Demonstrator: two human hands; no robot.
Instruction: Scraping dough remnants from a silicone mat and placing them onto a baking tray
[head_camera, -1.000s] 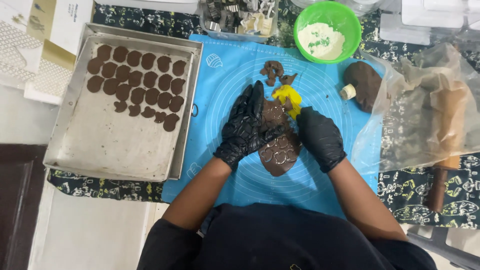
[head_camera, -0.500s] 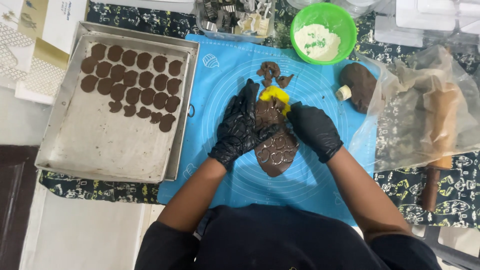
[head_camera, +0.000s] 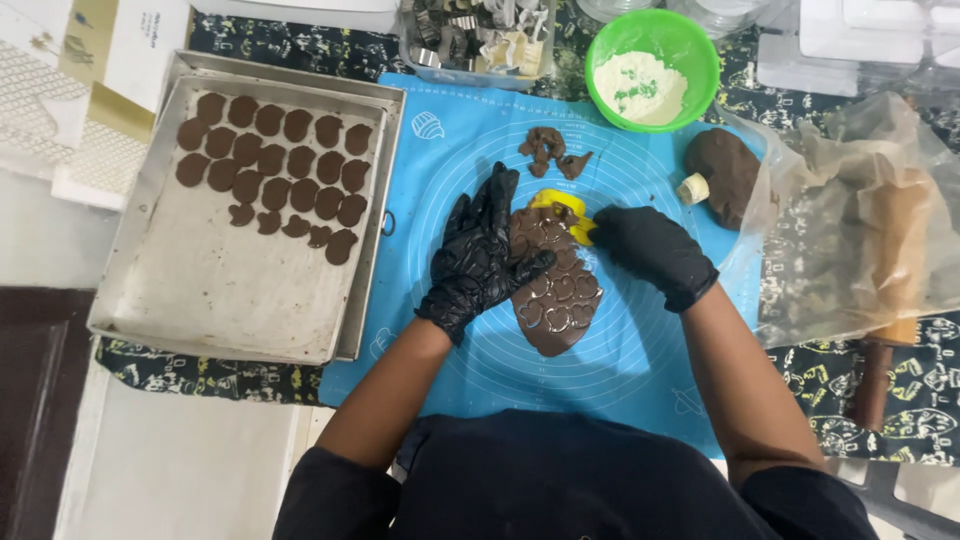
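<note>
gloved hands cutting chocolate dough

right hand (head_camera: 652, 252) fingers grasp the yellow cutter (head_camera: 562, 212) on the rolled dough (head_camera: 555, 285); left hand (head_camera: 482, 255) fingers lie released, flat on its left edge.

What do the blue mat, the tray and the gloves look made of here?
Blue mat: likely silicone, matte, lying limp and flat. Tray: dull grey metal, probably aluminium, with scuffed sheen. Left hand and right hand gloves: thin black nitrile-like material, wrinkled, slightly glossy.
</note>
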